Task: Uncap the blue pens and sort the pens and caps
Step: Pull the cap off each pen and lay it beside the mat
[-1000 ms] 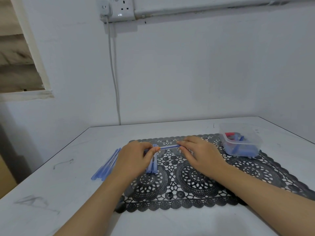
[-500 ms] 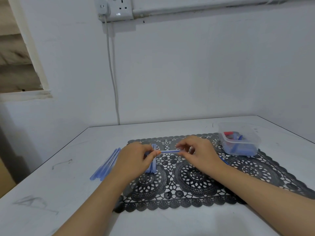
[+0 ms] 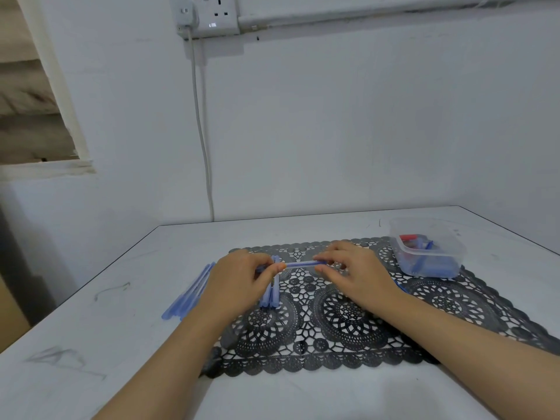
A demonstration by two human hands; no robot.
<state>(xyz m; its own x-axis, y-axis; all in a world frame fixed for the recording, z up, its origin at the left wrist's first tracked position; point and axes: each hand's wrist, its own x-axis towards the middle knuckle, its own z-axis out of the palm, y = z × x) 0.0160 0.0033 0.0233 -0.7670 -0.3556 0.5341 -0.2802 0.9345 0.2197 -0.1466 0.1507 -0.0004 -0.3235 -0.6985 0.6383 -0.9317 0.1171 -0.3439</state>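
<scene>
Head camera looks down on a white tabletop [image 3: 91,344] where a black lace-patterned placemat [image 3: 348,328] lies, and both bare hands meet over its far edge. One translucent blue pen [image 3: 304,264] stretches level between them: the left hand [image 3: 239,283] has thumb and fingers pinched on its left end, the right hand [image 3: 357,274] has its fingertips closed round the right end. Whether the cap has come free I cannot tell.

Just under the left hand a small bundle of blue pens [image 3: 270,295] lies on the mat, pointing towards the person; three or so, though they overlap too much to count surely. Left of the mat, on the bare table, a second group of uncapped blue barrels [image 3: 188,294] lies slantwise, about four of them.

At the mat's far right corner stands one clear plastic tub [image 3: 454,256] holding blue caps [image 3: 424,265] and one red piece [image 3: 407,238]; the caps are too heaped to count.
</scene>
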